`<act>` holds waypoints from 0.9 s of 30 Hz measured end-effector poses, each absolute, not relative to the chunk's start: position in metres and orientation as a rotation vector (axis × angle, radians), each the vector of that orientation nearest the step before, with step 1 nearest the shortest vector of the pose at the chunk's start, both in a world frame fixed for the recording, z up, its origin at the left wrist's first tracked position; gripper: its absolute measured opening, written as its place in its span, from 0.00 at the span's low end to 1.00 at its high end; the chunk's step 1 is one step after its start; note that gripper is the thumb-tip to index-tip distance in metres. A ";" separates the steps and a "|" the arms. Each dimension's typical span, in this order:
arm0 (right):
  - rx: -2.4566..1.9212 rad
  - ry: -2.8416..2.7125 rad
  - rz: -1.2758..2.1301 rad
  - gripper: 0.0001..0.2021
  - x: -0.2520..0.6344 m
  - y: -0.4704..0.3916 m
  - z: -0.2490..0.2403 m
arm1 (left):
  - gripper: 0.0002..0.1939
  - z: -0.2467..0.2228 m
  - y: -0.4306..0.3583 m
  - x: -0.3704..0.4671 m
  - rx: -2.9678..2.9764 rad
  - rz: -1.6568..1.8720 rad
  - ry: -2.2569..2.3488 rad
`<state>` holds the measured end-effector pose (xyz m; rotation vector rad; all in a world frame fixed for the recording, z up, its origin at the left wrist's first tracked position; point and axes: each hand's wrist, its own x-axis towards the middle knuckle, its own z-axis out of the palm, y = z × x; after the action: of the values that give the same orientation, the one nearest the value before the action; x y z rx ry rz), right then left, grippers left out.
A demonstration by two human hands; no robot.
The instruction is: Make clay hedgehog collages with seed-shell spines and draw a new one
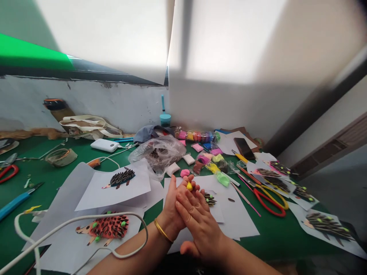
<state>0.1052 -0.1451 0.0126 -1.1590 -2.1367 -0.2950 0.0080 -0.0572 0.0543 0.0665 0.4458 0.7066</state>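
Palm up over the white paper [235, 223], my left hand [174, 202] has a small lump of yellow modelling clay [189, 186] resting at its fingers. Across that palm lies my right hand [196, 215], its fingers stretched out flat and its thumb apart. Whether anything is between the two palms is hidden. Just behind the hands, partly covered, is a hedgehog picture [210, 199] with dark seed-like spines and green dots. A single dark seed [231, 199] lies on the paper to the right.
Clay packets [205, 157] and a plastic bag of seeds [157, 152] lie behind. Scissors [269, 198], a phone [243, 148] and finished hedgehog pictures [328, 225] are at right. A white cable [86, 218] loops over a red hedgehog picture [110, 228] and passes near my left forearm.
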 end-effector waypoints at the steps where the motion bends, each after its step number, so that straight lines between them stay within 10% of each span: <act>1: -1.201 -2.125 -0.315 0.42 0.108 -0.144 0.013 | 0.28 0.055 -0.058 0.008 0.063 0.664 0.460; 27: -1.124 -2.259 -0.310 0.44 0.119 -0.140 0.024 | 0.28 0.067 -0.051 0.008 0.099 0.796 0.406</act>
<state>0.1189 -0.1402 0.0241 -1.1242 -2.2587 -0.3099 0.0078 -0.0514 0.0674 0.0988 0.4057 0.7962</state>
